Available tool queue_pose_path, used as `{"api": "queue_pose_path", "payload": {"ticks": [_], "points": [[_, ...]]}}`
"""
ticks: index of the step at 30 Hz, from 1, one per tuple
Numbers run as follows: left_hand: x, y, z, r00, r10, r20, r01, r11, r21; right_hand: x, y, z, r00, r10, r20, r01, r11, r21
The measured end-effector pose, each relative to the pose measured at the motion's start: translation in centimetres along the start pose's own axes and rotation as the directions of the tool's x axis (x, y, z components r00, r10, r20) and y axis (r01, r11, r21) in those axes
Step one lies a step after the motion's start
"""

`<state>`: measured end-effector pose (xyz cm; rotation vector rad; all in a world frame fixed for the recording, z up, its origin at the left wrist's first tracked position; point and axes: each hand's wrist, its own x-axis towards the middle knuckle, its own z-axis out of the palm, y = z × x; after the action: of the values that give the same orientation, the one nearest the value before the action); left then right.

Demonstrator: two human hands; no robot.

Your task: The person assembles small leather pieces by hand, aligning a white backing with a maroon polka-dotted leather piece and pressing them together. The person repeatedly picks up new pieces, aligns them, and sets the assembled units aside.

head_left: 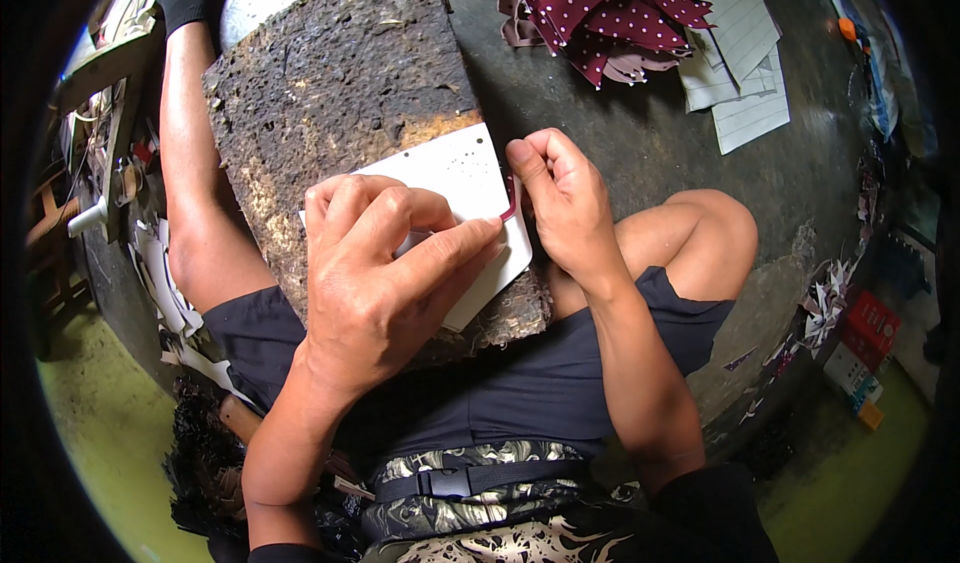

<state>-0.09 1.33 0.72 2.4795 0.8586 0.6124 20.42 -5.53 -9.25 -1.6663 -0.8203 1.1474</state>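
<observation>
A flat white piece [452, 168] with small dark holes and specks lies across a rough dark board on my lap. Its rounded corner reaches toward my right knee, and a thin maroon edge [514, 208] shows along its right side. My left hand [375, 263] is bent over the white piece, index finger and thumb close together, pinching at the maroon edge. To the right, my right hand [565, 198] is closed, thumb against curled index finger, beside that edge. What lies between the right fingertips is too small to make out.
The rough board [340, 73] slopes away between my legs. Maroon polka-dot fabric pieces [610, 13] are piled on the dark floor at the far right, beside lined paper sheets [750, 108]. Scraps [828, 298] and a red box [872, 325] lie at right; a wooden frame [115, 143] stands left.
</observation>
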Motion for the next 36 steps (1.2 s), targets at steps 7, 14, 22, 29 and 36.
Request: {"api": "queue_pose_path", "payload": {"ticks": [7, 14, 22, 29, 36], "points": [[0.3, -0.4, -0.5, 0.999, 0.019, 0.037, -0.018, 1.0, -0.013, 0.6, 0.1, -0.3, 0.996, -0.091, -0.005, 0.09, 0.992, -0.09], [0.3, 0.1, 0.3, 1.0, 0.013, -0.018, -0.012, 1.0, 0.013, 0.9, -0.3, -1.5, 0.959, 0.279, -0.049, -0.226, 0.856, 0.466], [-0.4, 1.2, 1.2, 0.995, -0.046, -0.091, 0.047, 0.999, 0.007, -5.5, -6.0, -0.3, 0.984, 0.149, -0.098, -0.011, 0.603, 0.798], [-0.2, 1.0, 1.1, 0.995, -0.045, -0.087, 0.045, 0.999, -0.004, -4.5, -6.4, 1.9, 0.983, 0.069, -0.172, 0.061, 0.758, 0.65], [-0.1, 0.7, 0.3, 0.998, -0.031, -0.047, 0.031, 0.999, -0.017, -3.7, -5.8, 0.6, 0.995, 0.047, -0.092, 0.019, 0.79, 0.612]]}}
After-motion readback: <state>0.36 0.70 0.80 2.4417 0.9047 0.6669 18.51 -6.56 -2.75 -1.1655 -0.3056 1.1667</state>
